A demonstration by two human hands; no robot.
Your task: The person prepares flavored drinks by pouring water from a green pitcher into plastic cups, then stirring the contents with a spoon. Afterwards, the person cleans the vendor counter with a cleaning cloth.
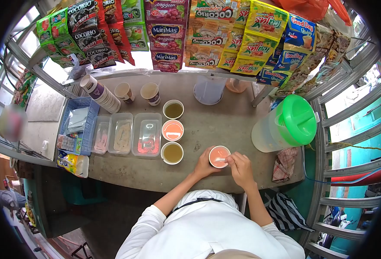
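My left hand (204,165) is wrapped round a paper cup of pink drink (219,152) near the table's front edge. Between the fingers of my right hand (241,167) is a small white spoon (221,159), its lower end in the drink. Left of my hands, three filled cups stand in a line: a far cup with greenish-brown drink (173,110), a middle cup of pink-orange drink (172,130) with a bright reflection, and a near cup with greenish-brown drink (172,153).
Right stands a pitcher with a green lid (297,121), by a checked cloth (284,165). Left are plastic containers (147,134), a blue basket (86,129) and stacked paper cups (99,94). Drink sachets (166,36) hang overhead. A clear plastic tub (208,91) sits behind.
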